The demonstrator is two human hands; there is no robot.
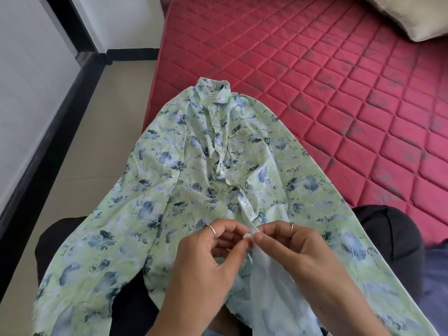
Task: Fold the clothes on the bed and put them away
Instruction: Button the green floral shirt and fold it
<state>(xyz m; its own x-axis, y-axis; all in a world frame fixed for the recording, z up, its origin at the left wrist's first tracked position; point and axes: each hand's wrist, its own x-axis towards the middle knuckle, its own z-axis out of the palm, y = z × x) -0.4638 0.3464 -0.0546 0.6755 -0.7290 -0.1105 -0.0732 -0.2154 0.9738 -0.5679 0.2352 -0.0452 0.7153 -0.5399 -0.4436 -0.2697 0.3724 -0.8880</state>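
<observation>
Both hands, left (206, 253) and right (288, 248), pinch what looks like a button (247, 236) on the shirt (194, 190) between them.

We cannot read the tiny collar label (210, 85); the shirt (169, 190) hem runs off the bottom edge, and the pillow (412, 18) is cropped.

Head cam looks down, close over shirt (218, 166) and mattress (339, 93).
</observation>
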